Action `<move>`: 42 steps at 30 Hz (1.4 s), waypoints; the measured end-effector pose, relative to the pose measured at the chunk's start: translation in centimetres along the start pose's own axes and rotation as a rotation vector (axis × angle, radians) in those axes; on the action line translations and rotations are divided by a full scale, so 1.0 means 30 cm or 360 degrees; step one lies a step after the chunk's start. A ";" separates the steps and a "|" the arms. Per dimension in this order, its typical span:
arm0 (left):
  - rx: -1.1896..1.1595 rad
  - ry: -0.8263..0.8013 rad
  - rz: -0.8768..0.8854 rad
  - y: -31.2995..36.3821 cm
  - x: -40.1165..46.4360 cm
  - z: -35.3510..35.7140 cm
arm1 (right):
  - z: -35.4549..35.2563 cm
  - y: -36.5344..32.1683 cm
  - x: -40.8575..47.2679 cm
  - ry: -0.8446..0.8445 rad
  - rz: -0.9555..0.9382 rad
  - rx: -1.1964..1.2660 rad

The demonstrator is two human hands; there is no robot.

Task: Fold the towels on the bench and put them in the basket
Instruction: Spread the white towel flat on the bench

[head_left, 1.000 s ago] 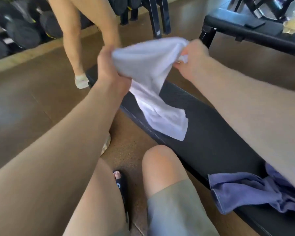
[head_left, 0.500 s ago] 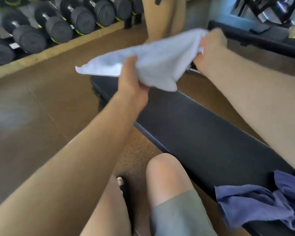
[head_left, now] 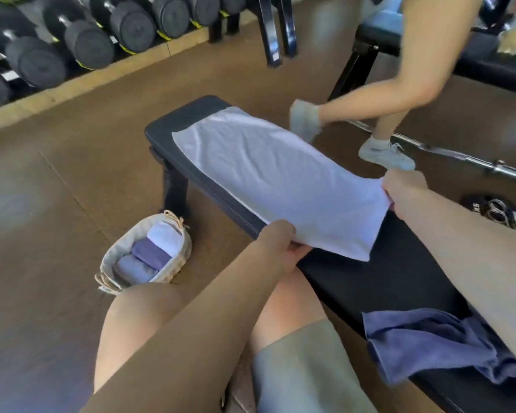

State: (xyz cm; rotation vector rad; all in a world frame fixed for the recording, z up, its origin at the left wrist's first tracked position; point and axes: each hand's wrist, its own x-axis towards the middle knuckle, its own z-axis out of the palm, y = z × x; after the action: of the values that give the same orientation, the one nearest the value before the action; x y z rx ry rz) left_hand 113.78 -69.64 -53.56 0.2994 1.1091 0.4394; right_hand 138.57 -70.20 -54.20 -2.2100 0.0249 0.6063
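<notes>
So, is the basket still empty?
No, the basket on the floor already holds three folded towels, one white and two bluish.

Beyond you, dumbbells (head_left: 87,40) line a rack along the brown floor (head_left: 57,180); another person's legs (head_left: 399,93) step beside a barbell (head_left: 471,159).

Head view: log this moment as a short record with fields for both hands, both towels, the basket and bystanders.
left hand: grips the near left corner of the white cloth towel
right hand: pinches the near right corner
white cloth towel: spread flat along the black padded bench, near edge lifted
crumpled blue towel: unfolded on the bench's near end
woven basket: on the floor left of the bench, holding three folded towels
bystander: another person's legs beyond the bench
</notes>
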 end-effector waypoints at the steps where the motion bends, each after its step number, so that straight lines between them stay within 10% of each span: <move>1: 0.0038 -0.0024 -0.0056 -0.008 -0.007 -0.005 | -0.014 0.004 -0.019 0.0006 -0.0080 -0.0209; 10: 0.1663 -0.0318 -0.0278 0.098 -0.093 -0.036 | 0.097 0.055 -0.189 0.0255 -0.1672 -0.1611; 15: 0.2088 0.0081 0.0685 0.284 -0.010 -0.078 | 0.319 0.091 -0.298 -0.0491 -0.1928 -0.1391; 19: 0.2491 0.0474 0.1154 0.365 0.105 -0.175 | 0.425 0.166 -0.349 -0.0531 -0.2004 -0.1693; 32: 0.2032 0.0857 0.1013 0.482 0.314 -0.301 | 0.366 0.283 -0.390 -0.0521 -0.2302 -0.1661; 42: 0.1608 0.0887 0.1344 0.653 0.396 -0.342 | 0.623 -0.074 -0.261 -0.0473 -0.2146 -0.1423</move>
State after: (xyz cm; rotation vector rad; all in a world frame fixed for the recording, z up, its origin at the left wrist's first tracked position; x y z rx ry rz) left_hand 105.19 -46.58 -58.57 1.6488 1.6736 0.6945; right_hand 124.39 -56.53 -59.38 -2.2063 -2.0128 0.1097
